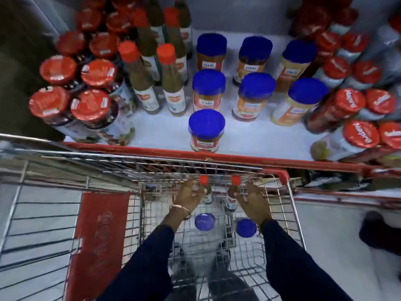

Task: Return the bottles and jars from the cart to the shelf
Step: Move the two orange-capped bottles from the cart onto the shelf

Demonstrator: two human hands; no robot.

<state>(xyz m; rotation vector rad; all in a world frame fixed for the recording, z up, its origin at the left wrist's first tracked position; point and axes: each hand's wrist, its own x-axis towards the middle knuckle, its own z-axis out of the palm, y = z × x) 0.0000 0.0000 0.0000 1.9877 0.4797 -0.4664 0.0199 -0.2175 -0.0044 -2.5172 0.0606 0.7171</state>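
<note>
Both of my hands are down inside the wire cart (pixel 290 205). My left hand (pixel 187 196) is wrapped around a red-capped sauce bottle (pixel 205 187). My right hand (pixel 252 198) grips a second red-capped sauce bottle (pixel 233 195). Two blue-lidded jars (pixel 204 221) (pixel 246 228) stand on the cart floor nearer to me, between my forearms. Beyond the cart is the white shelf (pixel 165 129) with a red front edge, holding blue-lidded jars (pixel 206 131), red-capped sauce bottles (pixel 173 83) and red-lidded jars (pixel 91 105).
A bare strip of shelf lies in front of the sauce bottles, left of the nearest blue-lidded jar. More red-lidded jars (pixel 360 135) crowd the shelf's right side. The cart's red child-seat flap (pixel 97 231) hangs to the left. A dark shoe (pixel 377 231) stands on the floor at right.
</note>
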